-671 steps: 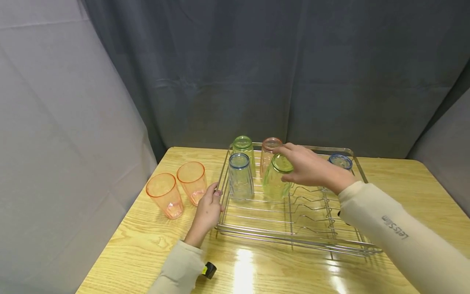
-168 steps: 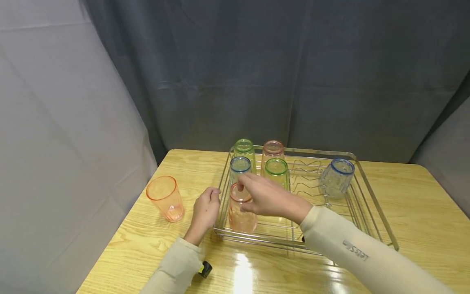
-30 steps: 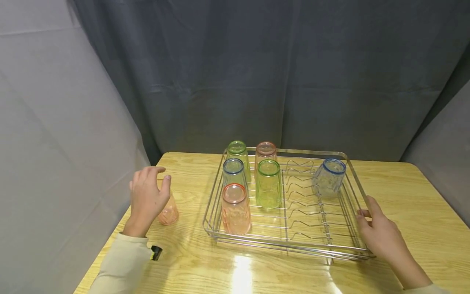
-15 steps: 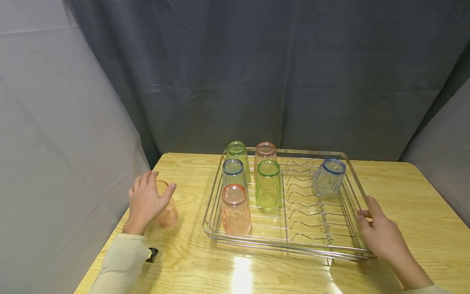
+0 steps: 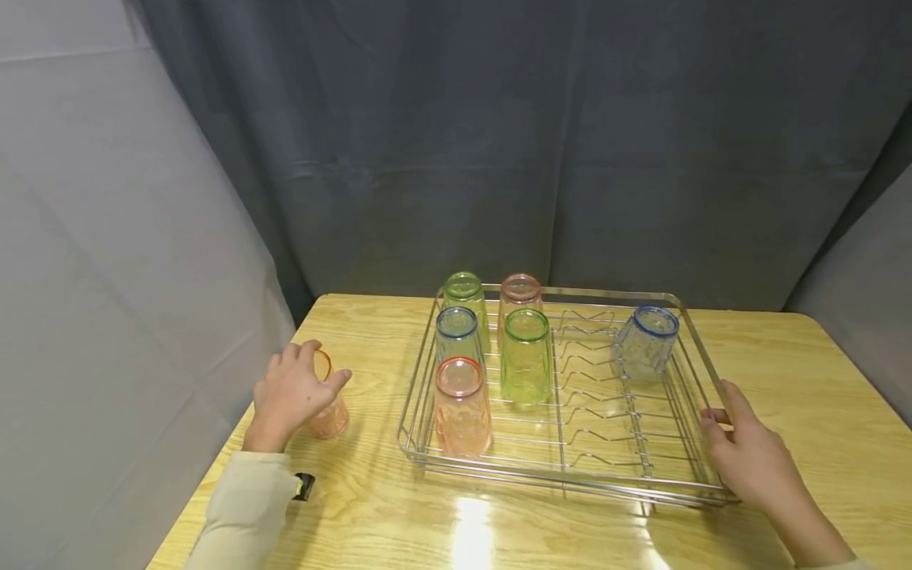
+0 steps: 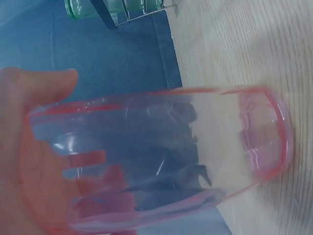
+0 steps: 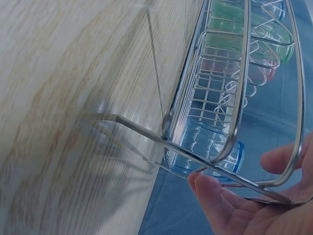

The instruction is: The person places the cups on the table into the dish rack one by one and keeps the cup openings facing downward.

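Observation:
At the table's left, an orange-rimmed drinking glass [image 5: 330, 419] stands upright, mouth up. My left hand [image 5: 292, 392] curls round its upper part from above. Through the clear wall of the glass in the left wrist view, fingers show on the far side, while the thumb [image 6: 54, 85] lies along the near rim with its tip slightly apart. My right hand [image 5: 755, 455] grips the right side of the wire dish rack [image 5: 570, 477], thumb and fingers on either side of the metal bars. Inside the rack, several glasses stand upside down, including an orange-rimmed glass [image 5: 463, 416] at the front left.
Behind it are a blue-rimmed glass [image 5: 456, 336], two green glasses including the nearer green glass [image 5: 527, 364], and a pinkish glass [image 5: 520, 305]. Another blue-rimmed glass [image 5: 641, 352] leans at the rack's right. A grey curtain [image 5: 456, 158] hangs behind the wooden table [image 5: 385, 514].
Earlier, my right hand placed an orange-rimmed glass at the rack's front left, then moved to its right side. My left hand left the rack and came down around the remaining orange-rimmed glass.

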Action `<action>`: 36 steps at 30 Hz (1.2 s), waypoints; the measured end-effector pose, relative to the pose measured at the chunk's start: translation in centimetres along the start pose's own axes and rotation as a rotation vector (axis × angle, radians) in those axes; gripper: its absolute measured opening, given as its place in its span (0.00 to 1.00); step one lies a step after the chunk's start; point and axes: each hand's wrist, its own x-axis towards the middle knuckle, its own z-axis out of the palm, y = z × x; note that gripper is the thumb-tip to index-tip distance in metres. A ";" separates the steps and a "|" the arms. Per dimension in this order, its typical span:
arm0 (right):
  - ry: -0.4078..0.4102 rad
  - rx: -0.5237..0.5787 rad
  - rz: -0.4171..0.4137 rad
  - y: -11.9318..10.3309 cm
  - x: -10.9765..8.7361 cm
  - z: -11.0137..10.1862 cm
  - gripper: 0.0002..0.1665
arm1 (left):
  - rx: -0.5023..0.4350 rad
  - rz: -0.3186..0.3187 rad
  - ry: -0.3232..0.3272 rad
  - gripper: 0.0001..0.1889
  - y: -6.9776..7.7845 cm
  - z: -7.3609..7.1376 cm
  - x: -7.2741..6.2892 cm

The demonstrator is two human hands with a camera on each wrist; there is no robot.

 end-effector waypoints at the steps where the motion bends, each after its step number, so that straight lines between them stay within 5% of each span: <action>1: 0.002 0.000 0.002 0.0 0.1 0.0 0.42 | 0.002 0.002 -0.009 0.42 0.1 -0.1 0.0; 17: 0.021 0.011 -0.007 -0.5 -0.2 -0.2 0.41 | -0.062 0.011 0.141 0.36 0.1 0.0 -0.5; 23: 0.016 0.004 0.015 -0.9 -0.4 -0.3 0.41 | -0.147 0.045 0.305 0.33 0.5 -0.2 -2.0; 30: 0.007 0.003 0.020 -0.8 -0.4 -0.2 0.41 | -0.267 0.121 0.568 0.28 1.7 -2.9 -3.5; 36: 0.013 0.001 0.000 -0.6 -0.3 -0.5 0.41 | -0.378 0.157 0.644 0.26 3.4 -4.8 -4.9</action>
